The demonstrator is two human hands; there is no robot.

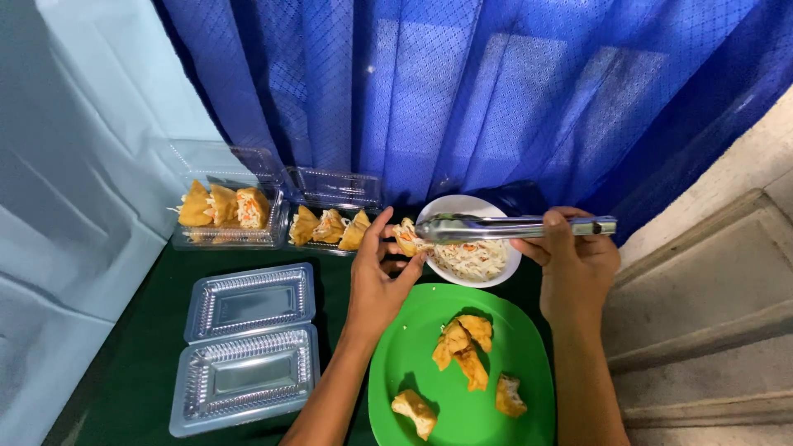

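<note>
Fried tofu pieces lie on the green plate nearest the camera, with an open clear tray just left of it. Beyond the plate, the left hand pinches a tofu pocket in its fingertips beside the white bowl of shredded filling. Its neighbour, the right hand, grips metal tongs, their tips touching the pocket.

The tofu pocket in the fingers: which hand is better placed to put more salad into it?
The right hand, probably. It holds the metal tongs, whose tips reach the tofu pocket over the white bowl of salad. The left hand is occupied holding the pocket.
</note>
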